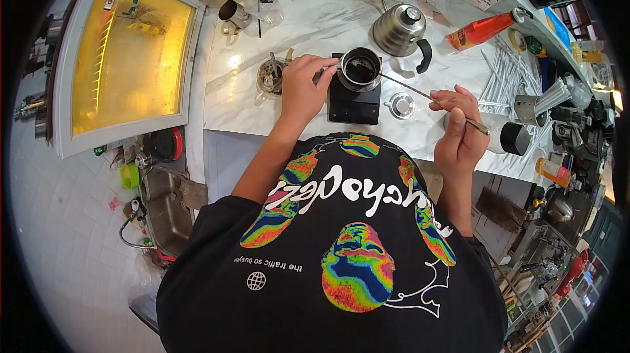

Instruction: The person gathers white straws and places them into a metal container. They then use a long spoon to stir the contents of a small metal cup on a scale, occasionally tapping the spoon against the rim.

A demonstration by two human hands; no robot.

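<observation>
R fingers [450, 95] grip slim stirrer [408, 89]; L fingers [321, 63] hold round silver cup [360, 87], dk liquid [361, 68] inside.

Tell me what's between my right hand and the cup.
In the head view, the stirrer runs from your right hand to the cup; a silver lid sits near the stirrer.

Open lane: marble counter [318, 8] between steel beaker [233, 13] and kettle [398, 31]. Obstructions: long spoon [408, 88], crossing from metal cup [359, 86] to right hand [459, 126]; glass vessel [268, 78], beside left hand [304, 84].
</observation>
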